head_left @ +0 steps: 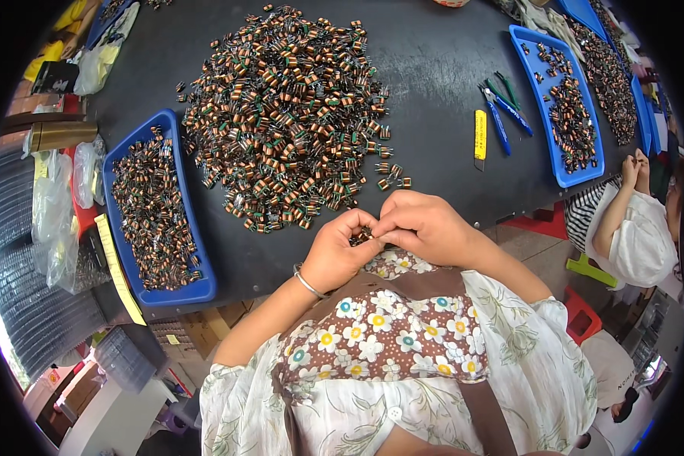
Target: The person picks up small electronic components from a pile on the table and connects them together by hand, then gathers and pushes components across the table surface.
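Note:
My left hand (343,247), with a bangle on the wrist, is curled at the table's near edge around a few small copper-wound coils (360,236). Right against it, my right hand (422,228) is closed in a pinch, its fingertips meeting the left thumb; whatever lies between them is too small and covered to make out. Just beyond both hands rises a big heap of the same coils (281,121), copper with dark and green parts. A few loose coils (391,176) lie at the heap's near right side.
On the left stands a blue tray (207,285) full of coils; another blue tray (566,180), partly filled, sits at the right. Between heap and right tray lie a yellow cutter knife (480,137) and blue-handled pliers (498,125). A co-worker (634,220) works at the far right.

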Tool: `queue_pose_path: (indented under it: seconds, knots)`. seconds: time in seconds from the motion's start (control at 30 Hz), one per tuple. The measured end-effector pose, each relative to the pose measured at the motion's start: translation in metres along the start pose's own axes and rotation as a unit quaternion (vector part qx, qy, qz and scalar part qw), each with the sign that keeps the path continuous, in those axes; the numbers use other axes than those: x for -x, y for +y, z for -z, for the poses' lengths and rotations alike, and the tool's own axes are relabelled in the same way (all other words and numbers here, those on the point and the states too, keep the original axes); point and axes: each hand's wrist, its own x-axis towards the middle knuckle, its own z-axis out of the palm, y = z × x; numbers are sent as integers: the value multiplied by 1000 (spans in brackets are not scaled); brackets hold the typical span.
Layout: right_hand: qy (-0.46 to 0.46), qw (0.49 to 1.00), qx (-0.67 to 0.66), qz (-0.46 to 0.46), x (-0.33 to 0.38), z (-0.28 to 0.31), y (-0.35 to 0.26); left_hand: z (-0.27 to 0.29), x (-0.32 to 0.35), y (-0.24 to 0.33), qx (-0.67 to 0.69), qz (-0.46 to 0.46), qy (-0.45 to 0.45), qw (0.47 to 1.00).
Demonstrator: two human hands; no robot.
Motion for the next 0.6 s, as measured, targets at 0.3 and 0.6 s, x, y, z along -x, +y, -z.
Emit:
queue_pose_path:
  seconds: [0.3, 0.6]
  knots:
    - [111, 958, 255, -64, 4, 18, 30, 1, 0, 3, 94, 54, 43, 993]
    - [91, 953, 282, -68, 3, 12, 23, 0, 1, 6, 92, 47, 49, 993]
